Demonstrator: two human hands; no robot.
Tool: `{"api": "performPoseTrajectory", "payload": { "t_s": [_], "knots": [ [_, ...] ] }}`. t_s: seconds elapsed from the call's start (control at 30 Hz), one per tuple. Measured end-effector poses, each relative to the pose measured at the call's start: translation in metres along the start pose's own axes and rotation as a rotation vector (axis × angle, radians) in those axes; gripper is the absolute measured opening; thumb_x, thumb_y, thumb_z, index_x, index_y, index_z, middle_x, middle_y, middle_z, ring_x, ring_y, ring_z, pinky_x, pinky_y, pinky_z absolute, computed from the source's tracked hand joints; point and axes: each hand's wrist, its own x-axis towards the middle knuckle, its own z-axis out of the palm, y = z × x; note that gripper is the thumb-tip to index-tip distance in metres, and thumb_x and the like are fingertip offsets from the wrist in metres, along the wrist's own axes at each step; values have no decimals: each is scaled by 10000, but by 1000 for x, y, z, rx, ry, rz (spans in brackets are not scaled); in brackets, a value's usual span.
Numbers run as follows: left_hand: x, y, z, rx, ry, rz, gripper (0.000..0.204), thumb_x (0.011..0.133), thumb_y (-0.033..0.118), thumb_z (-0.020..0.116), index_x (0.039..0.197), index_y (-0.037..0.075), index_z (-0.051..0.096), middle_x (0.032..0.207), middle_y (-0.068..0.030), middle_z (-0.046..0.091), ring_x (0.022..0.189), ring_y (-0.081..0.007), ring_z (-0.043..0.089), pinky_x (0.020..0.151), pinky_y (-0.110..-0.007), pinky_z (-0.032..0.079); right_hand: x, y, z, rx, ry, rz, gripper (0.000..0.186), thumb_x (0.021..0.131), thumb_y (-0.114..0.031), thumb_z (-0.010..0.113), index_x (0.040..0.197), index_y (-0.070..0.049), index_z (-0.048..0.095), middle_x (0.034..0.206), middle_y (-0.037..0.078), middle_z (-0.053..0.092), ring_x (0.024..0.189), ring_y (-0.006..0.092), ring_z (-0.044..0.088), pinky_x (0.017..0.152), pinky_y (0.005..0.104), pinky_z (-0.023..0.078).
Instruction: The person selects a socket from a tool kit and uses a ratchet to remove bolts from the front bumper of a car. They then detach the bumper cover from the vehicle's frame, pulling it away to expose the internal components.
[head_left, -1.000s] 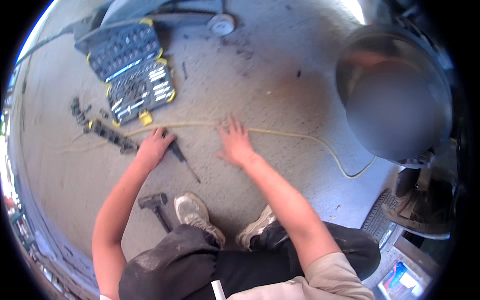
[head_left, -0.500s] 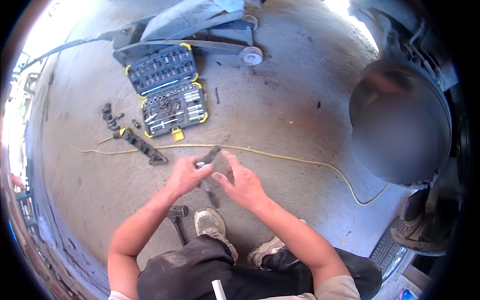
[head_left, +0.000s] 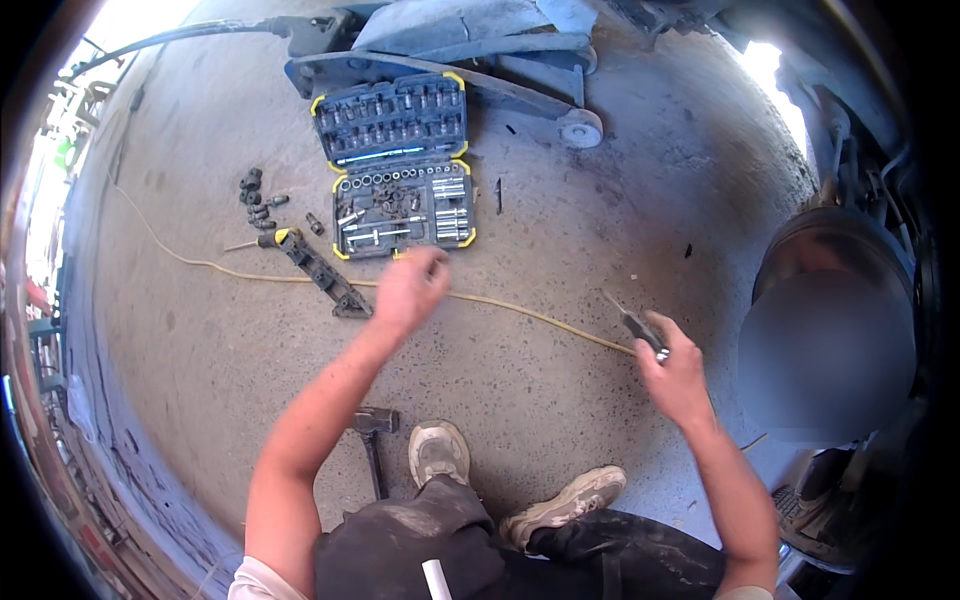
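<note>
In my right hand (head_left: 676, 372), out to the right over the floor, is a dark-handled tool (head_left: 638, 326) with a thin, pointed metal tip aimed up and left. A shiny part shows by my fingers. My left hand (head_left: 410, 292) is closed with curled fingers, just in front of the opened socket set (head_left: 405, 253). Something dark shows at its fingertips, too small to name. The set's case is dark with yellow corners; sockets and silver drive tools lie in it. Left of my left hand lies a dark rail-like part (head_left: 322, 276), with a yellow-and-black screwdriver (head_left: 268, 240) at its far end.
A hammer (head_left: 376, 422) lies beside my left shoe (head_left: 438, 452). A yellow hose (head_left: 540, 315) crosses the floor. Several loose sockets (head_left: 258, 205) sit left of the case. Behind it stands a floor jack (head_left: 450, 50). At right are a blurred round shape and a worn shoe (head_left: 815, 515).
My hands have moved apart. The pointed tool has gone from my left hand to my right, which swung rightward. My left hand has moved forward toward the socket set. The view has shifted.
</note>
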Motion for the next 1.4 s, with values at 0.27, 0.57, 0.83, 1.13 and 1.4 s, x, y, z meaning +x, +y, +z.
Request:
{"api": "performPoseTrajectory", "payload": {
  "t_s": [0.27,0.57,0.83,1.13,1.4],
  "knots": [
    [58,-68,-20,103,253,-156,181,854,186,655,1004,113,725,958,-114,651,861,-310,656,762,-399,526,12,67,-17,-154,-39,141,255,834,-191,672,994,3,716,921,229,706,890,377,694,802,413,544],
    [83,-66,-26,361,-53,-34,160,895,212,637,1006,108,689,1043,-118,613,955,-343,629,807,-434,519,26,47,-11,-302,-72,31,259,820,-211,687,977,-8,723,893,218,706,854,382,692,810,422,548],
    [79,-82,-34,70,273,83,145,916,141,610,1022,45,635,1025,-144,630,906,-354,631,793,-415,509,28,41,-5,-419,-95,-46,276,819,-242,695,976,-16,714,870,214,705,835,380,691,797,430,552],
    [80,-74,-39,-101,23,-137,197,901,152,651,1049,22,628,931,-154,700,869,-305,677,785,-381,520,30,39,-7,-450,-107,-76,256,817,-246,693,952,-30,719,860,200,708,818,373,693,788,435,554],
    [89,-78,-36,351,1,-84,237,837,218,709,1033,89,673,1031,-139,640,956,-359,635,811,-433,521,36,30,0,-482,-113,-78,236,821,-261,683,867,-32,707,820,201,702,803,372,695,751,453,560]
  ]
}}
